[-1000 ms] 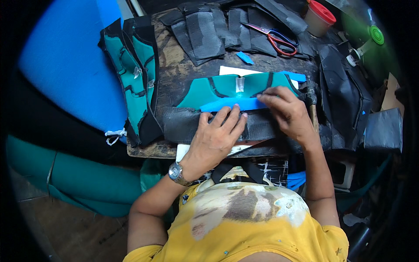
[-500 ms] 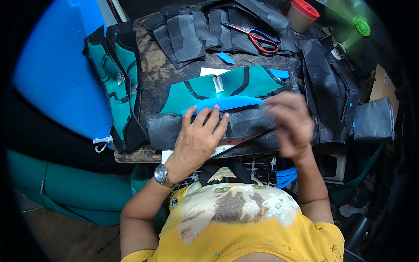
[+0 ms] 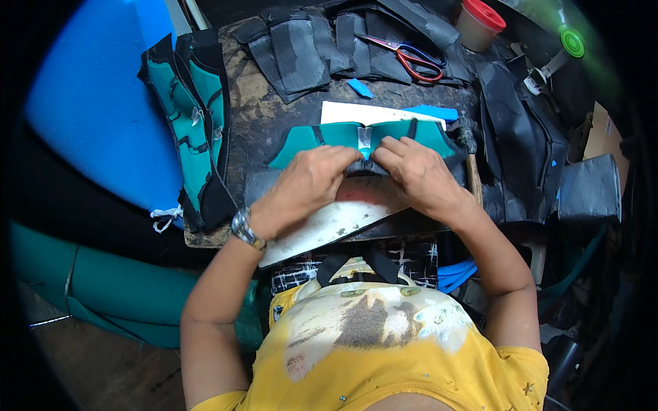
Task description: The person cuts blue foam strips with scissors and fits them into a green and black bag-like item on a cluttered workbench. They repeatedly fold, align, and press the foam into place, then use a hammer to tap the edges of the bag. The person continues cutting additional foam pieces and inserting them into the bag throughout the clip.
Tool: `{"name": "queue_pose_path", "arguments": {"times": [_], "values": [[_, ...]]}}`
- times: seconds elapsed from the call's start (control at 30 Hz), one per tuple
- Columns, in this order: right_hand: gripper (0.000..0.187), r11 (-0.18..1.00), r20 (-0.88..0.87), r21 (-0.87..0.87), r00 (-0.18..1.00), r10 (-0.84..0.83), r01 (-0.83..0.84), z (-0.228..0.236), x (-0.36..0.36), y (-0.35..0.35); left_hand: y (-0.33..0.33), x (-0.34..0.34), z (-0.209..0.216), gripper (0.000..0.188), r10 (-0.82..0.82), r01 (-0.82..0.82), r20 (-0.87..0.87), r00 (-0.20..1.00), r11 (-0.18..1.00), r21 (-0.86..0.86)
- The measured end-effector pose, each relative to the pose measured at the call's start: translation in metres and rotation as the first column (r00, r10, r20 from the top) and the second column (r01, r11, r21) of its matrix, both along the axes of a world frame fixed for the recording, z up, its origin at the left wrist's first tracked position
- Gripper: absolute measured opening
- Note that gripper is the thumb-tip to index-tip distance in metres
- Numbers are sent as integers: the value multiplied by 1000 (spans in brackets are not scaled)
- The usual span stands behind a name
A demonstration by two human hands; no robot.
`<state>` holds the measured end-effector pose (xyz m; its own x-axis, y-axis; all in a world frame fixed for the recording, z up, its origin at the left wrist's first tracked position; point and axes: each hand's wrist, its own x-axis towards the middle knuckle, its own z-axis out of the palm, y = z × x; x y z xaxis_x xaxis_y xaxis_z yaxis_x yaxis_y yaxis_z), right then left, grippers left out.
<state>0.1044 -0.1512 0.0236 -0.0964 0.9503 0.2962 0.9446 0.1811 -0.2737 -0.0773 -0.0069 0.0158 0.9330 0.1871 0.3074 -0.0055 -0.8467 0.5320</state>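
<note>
You are looking down at a cluttered worktable [image 3: 260, 103] with both your bare hands at its near edge. One teal and black shaped piece [image 3: 322, 137] lies flat in the middle of the table, wide like a pair of wings. Your left hand [image 3: 305, 185] and your right hand [image 3: 418, 175] sit side by side, thumbs almost touching, fingers curled down and pinching the lower black edge of that piece at its centre (a small pale tab shows just above your fingertips). Under your hands lies one worn whitish board [image 3: 329, 222].

Counted around you: one pair of red-handled scissors [image 3: 411, 58] at the far side, one stack of teal and black pieces [image 3: 192, 130] standing at the left edge, several overlapping black strips [image 3: 308, 55] at the top, one hammer [image 3: 471, 161] just right of your right hand, two small blue scraps [image 3: 360, 88], and one white sheet [image 3: 363, 113] beyond the teal piece.

Compared with half a second ago, the bright blue strip that ran across the piece under your fingers no longer shows, and your right hand, then lifted and blurred, has come down beside the left.

One tub with a red lid [image 3: 480, 20] stands at the far right; the lid is on, so its contents cannot be seen.
</note>
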Motion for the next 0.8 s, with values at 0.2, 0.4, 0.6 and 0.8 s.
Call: {"name": "queue_pose_path", "arguments": {"times": [0.2, 0.4, 0.6, 0.8], "values": [[20, 997, -94, -62, 994, -58, 52, 5, 2, 1, 10, 19, 9, 36, -86, 100, -223, 971, 994, 53], [23, 998, -135, -56, 991, 1, -9, 10, 3, -9, -6, 24, 1, 36, -17, 38, -140, 990, 988, 152], [23, 987, -169, -151, 982, -83, 57, 12, 3, -7, -6, 32, 0, 31, 24, -39, -154, 988, 995, -93], [18, 973, -278, -205, 946, -164, 108, 10, 5, -6, -3, 42, 15, 31, -11, -20, -355, 935, 996, -83]]}}
